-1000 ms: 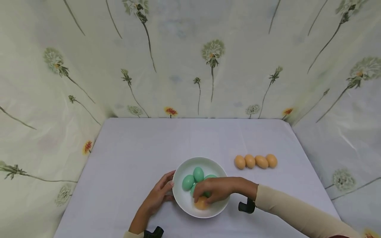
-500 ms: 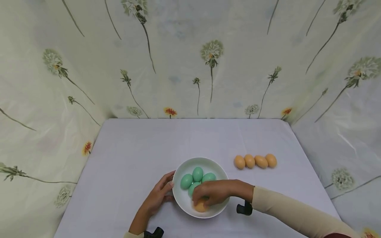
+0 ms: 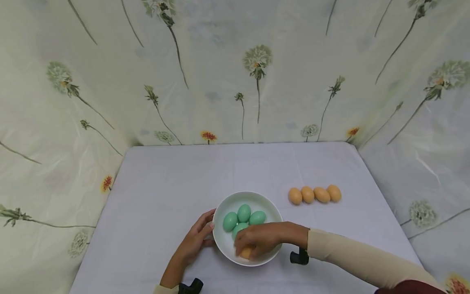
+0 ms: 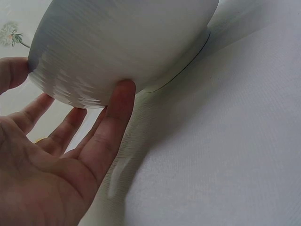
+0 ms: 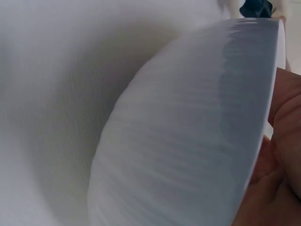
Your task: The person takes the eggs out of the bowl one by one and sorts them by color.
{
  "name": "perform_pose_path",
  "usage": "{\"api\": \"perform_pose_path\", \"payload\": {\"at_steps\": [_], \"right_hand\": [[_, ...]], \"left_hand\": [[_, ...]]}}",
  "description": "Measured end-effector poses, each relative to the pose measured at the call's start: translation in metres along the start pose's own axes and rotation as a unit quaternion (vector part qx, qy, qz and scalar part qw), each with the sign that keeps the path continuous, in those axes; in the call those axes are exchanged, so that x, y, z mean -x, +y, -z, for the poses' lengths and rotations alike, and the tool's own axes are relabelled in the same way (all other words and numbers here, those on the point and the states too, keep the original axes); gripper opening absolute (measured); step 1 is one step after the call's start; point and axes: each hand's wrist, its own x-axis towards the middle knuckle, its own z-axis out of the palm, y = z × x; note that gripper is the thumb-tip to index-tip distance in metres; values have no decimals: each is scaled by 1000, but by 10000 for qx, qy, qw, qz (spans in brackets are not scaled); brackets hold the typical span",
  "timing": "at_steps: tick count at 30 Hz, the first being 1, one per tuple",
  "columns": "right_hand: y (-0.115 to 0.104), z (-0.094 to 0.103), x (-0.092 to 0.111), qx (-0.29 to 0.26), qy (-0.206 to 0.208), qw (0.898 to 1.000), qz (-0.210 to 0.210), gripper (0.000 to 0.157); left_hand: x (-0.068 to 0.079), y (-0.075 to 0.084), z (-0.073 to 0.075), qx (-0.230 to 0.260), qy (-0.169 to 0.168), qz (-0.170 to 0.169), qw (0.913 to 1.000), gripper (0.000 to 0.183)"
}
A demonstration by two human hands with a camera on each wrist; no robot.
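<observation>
Head view shows the right hand (image 3: 258,238) over the near right part of the white bowl (image 3: 273,214), its fingers bent round an orange egg (image 3: 246,252) inside, toward the bowl's near wall. The right-wrist picture loses the fingertips behind the bowl, so how firmly they hold is hard to tell, as is whether the egg touches the bowl's floor. Left of the bowl, the left hand (image 3: 194,243) has its fingers spread and fairly straight, tips resting against the outer wall.

Good handling here probably means a light, even hold, knuckles clear of the green eggs (image 3: 244,212), and steady left-hand contact so the bowl stays put.

Little of the held egg shows: a plain orange patch. Four smooth green eggs cluster beyond it in the bowl; beyond and right of the bowl lies a row of four similar orange eggs (image 3: 307,194).
</observation>
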Motion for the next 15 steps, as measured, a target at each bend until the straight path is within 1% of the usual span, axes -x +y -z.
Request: {"api": "perform_pose_path", "payload": {"at_steps": [5,11,15], "right_hand": [[1,-1,0,-7,19,10000,20,33],[2,1,2,34,35,10000,-78,34],[2,3,5,-145,76,9999,24,36]], "left_hand": [[-1,1,0,-52,-43,6,10000,53],[-4,1,1,-95,-22,-61,9999,51],[-1,0,2,-30,-27,16,10000,52]]}}
